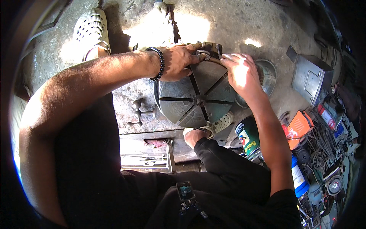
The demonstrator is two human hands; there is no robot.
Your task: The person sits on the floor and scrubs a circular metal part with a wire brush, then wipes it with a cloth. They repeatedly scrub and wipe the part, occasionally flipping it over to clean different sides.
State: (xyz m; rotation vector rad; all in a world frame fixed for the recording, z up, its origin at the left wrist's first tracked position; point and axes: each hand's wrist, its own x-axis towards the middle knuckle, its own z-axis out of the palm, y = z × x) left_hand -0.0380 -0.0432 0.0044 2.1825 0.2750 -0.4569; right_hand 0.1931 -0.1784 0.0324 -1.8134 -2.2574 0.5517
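A round grey metal disc (179, 89) with several radial slots and a central hub (200, 100) lies in front of me. My left hand (177, 63), with a beaded bracelet at the wrist, reaches across its far left part. Its thumb and forefinger close around the bolt-like end of a short brown metal bar (216, 60) at the disc's far edge. On the bar's other end are the bent fingers of my right hand (242, 72). A dark metal block (212, 48) stands just behind the bar. The fingertips of both hands are partly hidden.
A metal basin (267, 76) sits right of the disc, with a steel box (310, 80) beyond. A dark green can (248, 135) stands near my right forearm. Tools and cables (320, 152) crowd the right. A ball-ended crank handle (137, 113) sticks out left of the disc.
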